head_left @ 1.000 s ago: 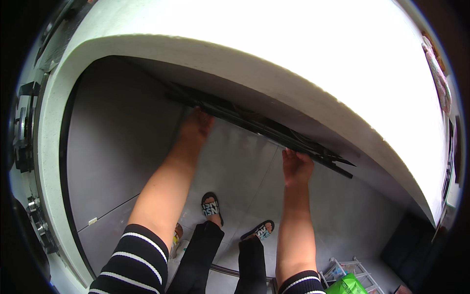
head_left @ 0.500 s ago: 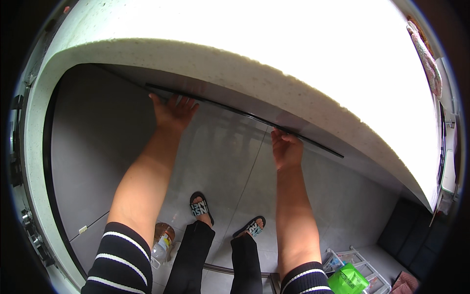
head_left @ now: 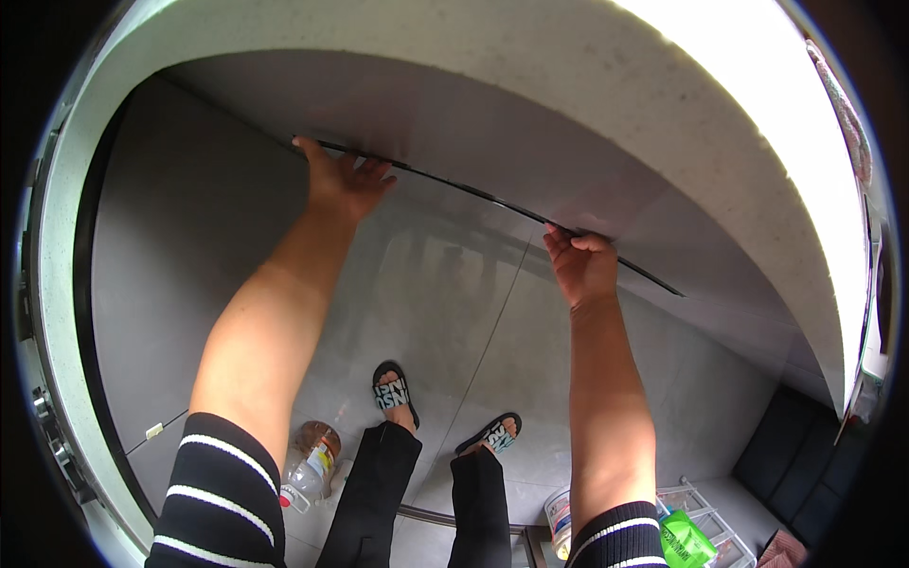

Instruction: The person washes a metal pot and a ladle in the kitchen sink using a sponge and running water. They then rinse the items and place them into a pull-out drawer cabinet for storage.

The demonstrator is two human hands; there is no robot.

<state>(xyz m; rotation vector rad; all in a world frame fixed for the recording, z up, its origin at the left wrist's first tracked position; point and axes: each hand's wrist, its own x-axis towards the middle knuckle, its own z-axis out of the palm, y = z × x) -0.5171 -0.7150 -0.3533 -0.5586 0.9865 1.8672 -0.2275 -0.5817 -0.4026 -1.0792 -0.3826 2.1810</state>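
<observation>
A long black edge strip [head_left: 473,192] runs along the lower side of a grey cabinet front [head_left: 454,123] under the pale countertop. My left hand [head_left: 346,185] is at the strip's left part, fingers spread and thumb stretched out toward its end. Farther right, my right hand [head_left: 585,268] has its fingers close together and curled up against the strip, with the thumb bent across. Its fingertips are partly hidden at the strip. Both palms face upward, and both forearms reach forward from black sleeves with white stripes.
A pale stone countertop [head_left: 473,71] curves overhead. On the grey tiled floor, a clear bottle with a red cap [head_left: 308,478] lies left of my feet. A tub [head_left: 559,521] and a white rack [head_left: 724,516] with a green bag [head_left: 686,541] stand at the right.
The countertop edge sits higher in view, and more of the grey cabinet front shows beneath it. The strip and both hands appear slightly higher; my right hand is farther right.
</observation>
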